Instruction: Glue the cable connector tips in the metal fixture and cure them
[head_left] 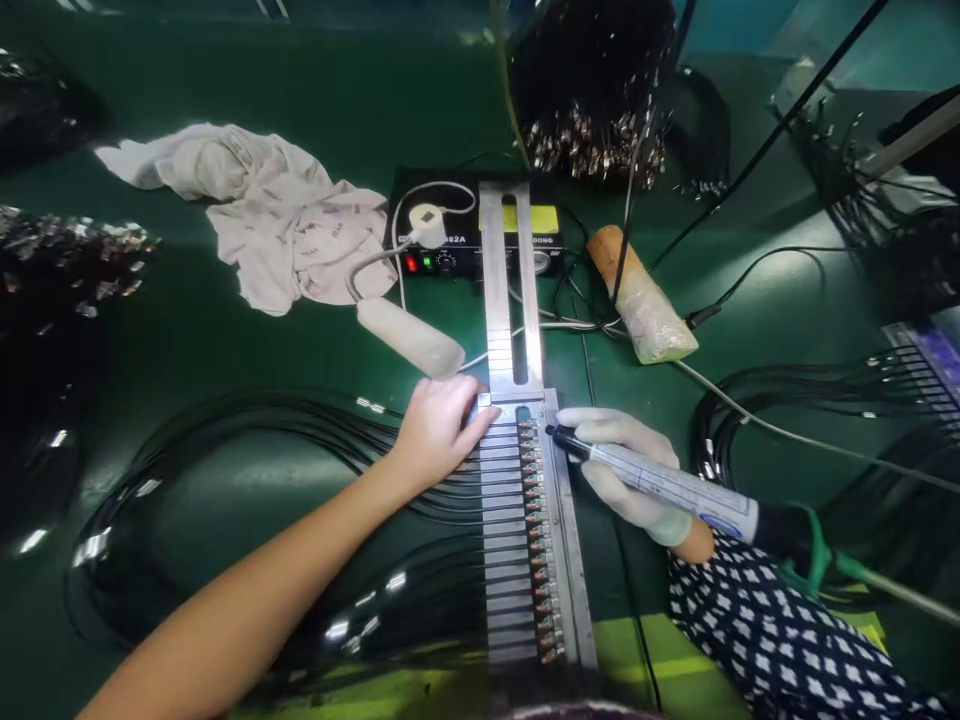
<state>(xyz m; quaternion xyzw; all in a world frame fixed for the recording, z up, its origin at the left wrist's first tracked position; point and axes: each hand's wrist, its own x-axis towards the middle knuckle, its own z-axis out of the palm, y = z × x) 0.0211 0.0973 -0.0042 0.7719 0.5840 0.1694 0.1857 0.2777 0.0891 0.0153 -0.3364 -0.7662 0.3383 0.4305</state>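
Observation:
Bare, my left hand point(442, 425) is closed over the upper left edge of a long metal cable fixture point(574, 560), its thumb lying on the top plate. My right hand point(630, 460), in a whitish glove, grips a dispensing syringe point(675, 485) with a pale wrapped barrel and a black nose. The nose tip is at the fixture's right rail, near the top of a row of small metal connectors point(541, 540). Black cables point(285, 410) run left from these connectors, passing under my left wrist. A slotted metal plate point(499, 330) extends from the fixture's far end.
Behind the fixture sits a black control box point(442, 258) marked 982A. A crumpled white cloth point(292, 220), a white cylinder point(412, 338) and a plastic-wrapped roll point(645, 300) lie on the green table. Cable bundles point(592, 140) stand around. A hose point(900, 590) trails from the syringe.

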